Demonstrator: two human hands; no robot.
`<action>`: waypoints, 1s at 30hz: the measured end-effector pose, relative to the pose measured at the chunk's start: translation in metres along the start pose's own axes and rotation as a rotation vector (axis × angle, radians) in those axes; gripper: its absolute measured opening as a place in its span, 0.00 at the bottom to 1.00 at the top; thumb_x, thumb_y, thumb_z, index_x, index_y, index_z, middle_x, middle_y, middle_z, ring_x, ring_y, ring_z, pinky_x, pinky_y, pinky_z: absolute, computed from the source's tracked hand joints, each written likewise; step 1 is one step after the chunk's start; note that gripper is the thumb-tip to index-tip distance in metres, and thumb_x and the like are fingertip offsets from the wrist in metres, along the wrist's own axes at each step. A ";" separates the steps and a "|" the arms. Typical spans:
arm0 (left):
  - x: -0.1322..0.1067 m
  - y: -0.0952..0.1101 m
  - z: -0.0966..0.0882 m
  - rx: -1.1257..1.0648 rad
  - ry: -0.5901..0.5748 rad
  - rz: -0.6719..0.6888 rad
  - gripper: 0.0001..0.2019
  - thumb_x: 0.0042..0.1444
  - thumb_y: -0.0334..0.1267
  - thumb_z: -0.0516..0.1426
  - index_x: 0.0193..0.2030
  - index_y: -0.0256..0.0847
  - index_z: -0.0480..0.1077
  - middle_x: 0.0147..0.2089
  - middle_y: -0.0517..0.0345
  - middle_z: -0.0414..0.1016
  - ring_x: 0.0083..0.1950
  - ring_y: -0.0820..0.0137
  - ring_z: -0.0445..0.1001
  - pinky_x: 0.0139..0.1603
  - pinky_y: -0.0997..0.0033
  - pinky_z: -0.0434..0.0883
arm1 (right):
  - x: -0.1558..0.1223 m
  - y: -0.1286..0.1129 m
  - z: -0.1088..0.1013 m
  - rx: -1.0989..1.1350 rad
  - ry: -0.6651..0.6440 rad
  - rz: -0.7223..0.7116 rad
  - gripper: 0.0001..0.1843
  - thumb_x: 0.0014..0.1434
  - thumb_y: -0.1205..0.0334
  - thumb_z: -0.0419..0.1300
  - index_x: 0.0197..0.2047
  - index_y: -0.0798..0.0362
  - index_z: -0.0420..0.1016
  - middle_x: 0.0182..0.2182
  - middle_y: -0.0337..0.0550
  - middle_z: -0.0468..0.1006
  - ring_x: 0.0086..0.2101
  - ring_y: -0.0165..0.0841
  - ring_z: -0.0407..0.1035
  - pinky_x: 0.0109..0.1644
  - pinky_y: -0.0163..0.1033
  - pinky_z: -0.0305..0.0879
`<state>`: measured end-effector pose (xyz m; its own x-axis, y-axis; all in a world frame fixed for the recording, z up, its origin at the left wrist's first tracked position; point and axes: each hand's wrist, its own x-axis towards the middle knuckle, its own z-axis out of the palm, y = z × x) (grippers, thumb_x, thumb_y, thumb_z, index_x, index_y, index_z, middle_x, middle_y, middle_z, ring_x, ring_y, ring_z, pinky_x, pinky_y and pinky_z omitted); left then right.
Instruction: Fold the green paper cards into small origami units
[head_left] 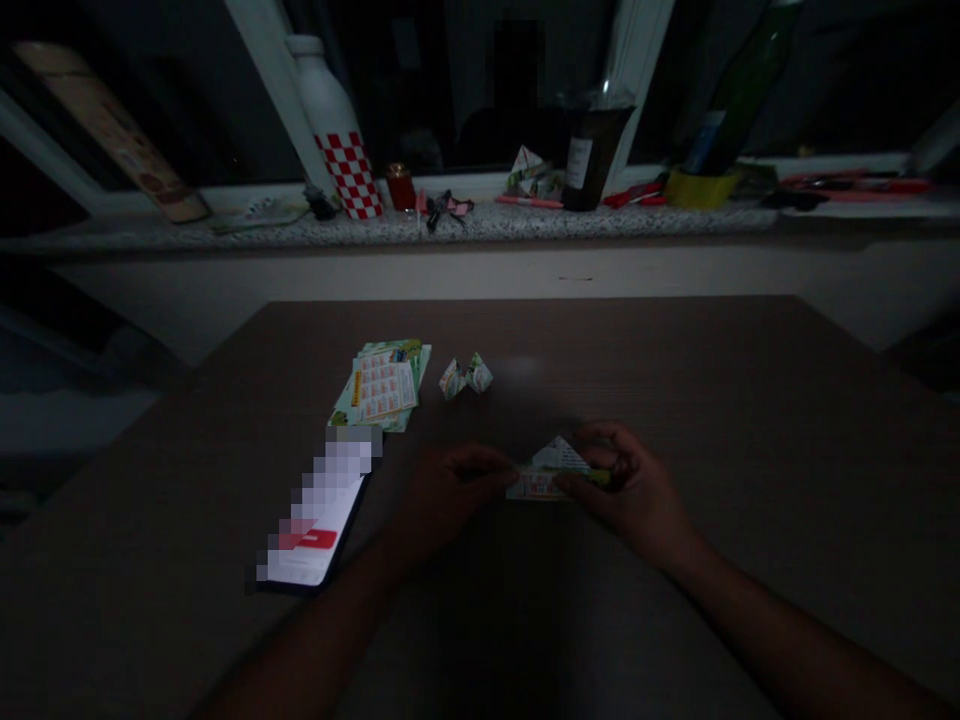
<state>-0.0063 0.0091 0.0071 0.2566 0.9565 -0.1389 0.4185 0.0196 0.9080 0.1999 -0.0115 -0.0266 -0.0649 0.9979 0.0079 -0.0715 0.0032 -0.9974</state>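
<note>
Between my hands is a partly folded sheet of printed paper (541, 484), with a triangular peak at its top and a flat strip along its lower edge. My left hand (459, 490) pinches the left end of the strip. On the other side, my right hand (626, 485) grips the right part, thumb in front and fingers behind. Beyond my left hand lies a small folded paper figure (465, 376) with two pointed halves. A stack of printed paper sheets (384, 388) sits to its left, and a lit phone (319, 520) lies near my left forearm.
The brown table (735, 400) ends at a wall below a granite sill (480, 222). On the sill stand a white bottle with red checks (341, 140), a dark pouch (589, 155), a green bottle (739, 90), a small red jar (400, 187) and another folded paper piece (527, 170).
</note>
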 end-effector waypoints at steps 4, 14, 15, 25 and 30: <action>-0.001 0.002 0.008 -0.068 0.057 -0.063 0.08 0.51 0.41 0.61 0.36 0.41 0.78 0.35 0.59 0.80 0.37 0.67 0.76 0.37 0.72 0.71 | -0.001 -0.002 -0.001 -0.033 0.063 -0.038 0.21 0.48 0.62 0.69 0.42 0.48 0.64 0.28 0.36 0.80 0.28 0.31 0.75 0.31 0.34 0.71; -0.003 -0.001 0.022 -0.135 0.027 -0.117 0.12 0.50 0.44 0.62 0.33 0.36 0.76 0.31 0.58 0.78 0.33 0.69 0.74 0.31 0.74 0.67 | -0.005 -0.003 0.000 -0.108 0.122 -0.110 0.18 0.48 0.61 0.68 0.40 0.49 0.65 0.27 0.37 0.80 0.28 0.33 0.76 0.29 0.35 0.72; -0.003 -0.001 0.022 -0.122 0.016 -0.100 0.12 0.51 0.45 0.61 0.33 0.36 0.76 0.31 0.58 0.78 0.32 0.69 0.73 0.31 0.75 0.66 | -0.005 -0.003 0.000 -0.107 0.121 -0.111 0.18 0.48 0.62 0.68 0.40 0.49 0.65 0.27 0.37 0.80 0.28 0.33 0.76 0.29 0.35 0.72; -0.008 -0.002 0.023 0.110 -0.025 0.078 0.14 0.61 0.44 0.51 0.35 0.38 0.72 0.29 0.60 0.73 0.31 0.72 0.70 0.30 0.75 0.63 | -0.004 -0.009 0.003 -0.088 0.146 -0.034 0.21 0.45 0.56 0.70 0.38 0.48 0.65 0.26 0.37 0.79 0.24 0.33 0.75 0.26 0.35 0.71; -0.011 -0.002 0.018 0.313 -0.079 0.375 0.16 0.63 0.41 0.47 0.28 0.37 0.67 0.25 0.60 0.66 0.26 0.74 0.64 0.28 0.74 0.60 | -0.003 -0.013 0.006 0.030 0.083 0.055 0.23 0.43 0.56 0.71 0.38 0.48 0.64 0.26 0.37 0.81 0.25 0.33 0.76 0.27 0.35 0.72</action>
<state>0.0054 -0.0066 -0.0003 0.4996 0.8558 0.1339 0.5233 -0.4213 0.7407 0.1951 -0.0151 -0.0134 0.0129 0.9985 -0.0537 -0.0996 -0.0522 -0.9937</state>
